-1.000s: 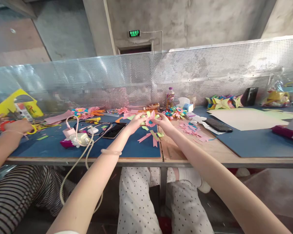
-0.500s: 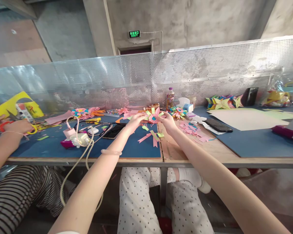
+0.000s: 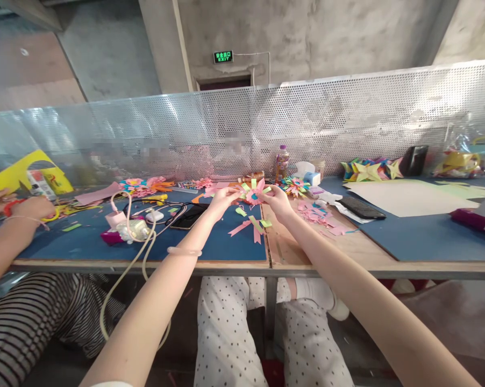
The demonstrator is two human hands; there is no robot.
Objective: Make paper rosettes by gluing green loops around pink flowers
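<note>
Between my two hands, just above the table, is a paper flower with pink and light green petals and a blue centre. My left hand pinches its left side, and my right hand grips the right side. Below it on the table lie pink and green paper strips and a small green paper piece. Beyond my right hand sits a multicoloured paper flower. A dark phone lies left of my left hand.
At left, a co-worker's hand works orange-handled scissors at yellow paper. A cabled charger and pink scraps lie about. A bottle stands before the perforated metal screen.
My hands and the paper flower stay almost in place. At left, the co-worker's scissors hand has shifted slightly and the scissors look more closed on the yellow paper.
</note>
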